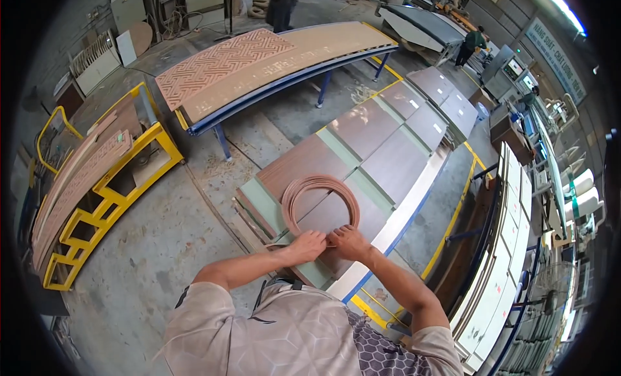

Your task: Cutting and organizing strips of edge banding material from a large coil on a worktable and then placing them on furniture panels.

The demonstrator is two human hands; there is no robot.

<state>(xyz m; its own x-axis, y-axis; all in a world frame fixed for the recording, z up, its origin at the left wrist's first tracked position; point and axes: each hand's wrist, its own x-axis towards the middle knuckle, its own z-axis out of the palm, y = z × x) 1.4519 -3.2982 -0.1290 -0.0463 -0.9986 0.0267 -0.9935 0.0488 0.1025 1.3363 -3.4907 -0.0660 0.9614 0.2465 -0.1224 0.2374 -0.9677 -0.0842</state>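
Note:
A coil of brown, flat strip (pixel 353 206), which looks like edge banding, lies on top of stacked wood-grain panels (pixel 393 157). Its loops form a ring, and its near side is where both hands meet. My left hand (pixel 308 246) is closed at the ring's near left edge, its fingers curled at the strip. Beside it, almost touching, my right hand (pixel 349 243) grips the near right edge with bent fingers. A loose strip end (pixel 277 246) sticks out to the left of my left hand. The fingertips are partly hidden.
Left stands a yellow metal cart (pixel 132 182) with cut strips and panels. A long blue-framed table (pixel 259 104) with a fretwork-patterned panel (pixel 223 60) is ahead. White panels (pixel 498 266) lie stacked at right. Other people (pixel 471 46) work farther off.

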